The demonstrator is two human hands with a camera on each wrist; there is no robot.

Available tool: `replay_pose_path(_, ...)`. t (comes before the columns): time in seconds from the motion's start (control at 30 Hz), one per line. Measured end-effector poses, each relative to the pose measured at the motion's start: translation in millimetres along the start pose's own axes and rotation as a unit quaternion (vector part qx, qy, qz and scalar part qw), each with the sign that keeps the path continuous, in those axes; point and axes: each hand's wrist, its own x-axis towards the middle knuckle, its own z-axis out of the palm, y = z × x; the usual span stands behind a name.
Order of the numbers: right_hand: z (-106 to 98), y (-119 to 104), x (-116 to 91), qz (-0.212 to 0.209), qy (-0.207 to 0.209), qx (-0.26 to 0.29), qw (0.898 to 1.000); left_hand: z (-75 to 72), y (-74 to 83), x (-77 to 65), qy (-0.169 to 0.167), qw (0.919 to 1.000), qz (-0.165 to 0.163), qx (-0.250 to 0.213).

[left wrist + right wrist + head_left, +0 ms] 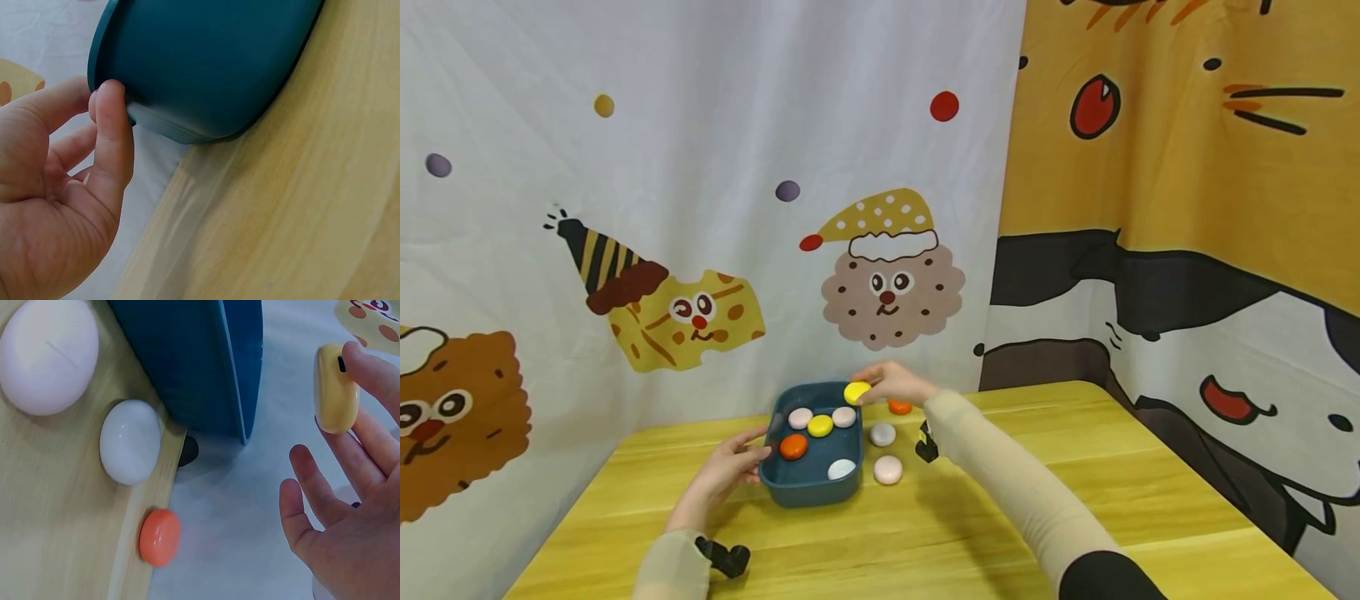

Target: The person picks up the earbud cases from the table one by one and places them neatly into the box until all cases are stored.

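Observation:
A dark blue-green rectangular bin [811, 495] stands on the table. My left hand [722, 467] pinches its left rim between thumb and fingers, seen close in the left wrist view. Above the bin's far right corner, my right hand [895, 383] holds a smooth, rounded yellow disc [335, 394] between thumb and fingertips; a small black slot shows on it. Inside the bin lie a yellow disc [820, 426], an orange disc [793, 447], a white disc [841, 469] and two pale pink ones [801, 418].
Right of the bin, on the wooden table [1000, 500], lie a pale pink disc [888, 470], a white disc [883, 434] and an orange disc [160, 537] near the far edge. A cartoon-printed curtain [700, 167] hangs close behind the table.

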Motion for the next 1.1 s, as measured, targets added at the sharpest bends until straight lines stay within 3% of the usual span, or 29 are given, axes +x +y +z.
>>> replay_pose_path(0.47,15.6,-20.9,12.0,0.002,-0.021,-0.019,1.0,-2.6,-0.1,-3.2,-0.01,0.9999,0.008,0.001)
replay_pose_path(1.1,45.6,-32.2,33.6,-0.013,-0.064,-0.036,0.997,-0.1,-0.1,0.9,0.012,0.9999,-0.004,-0.003)
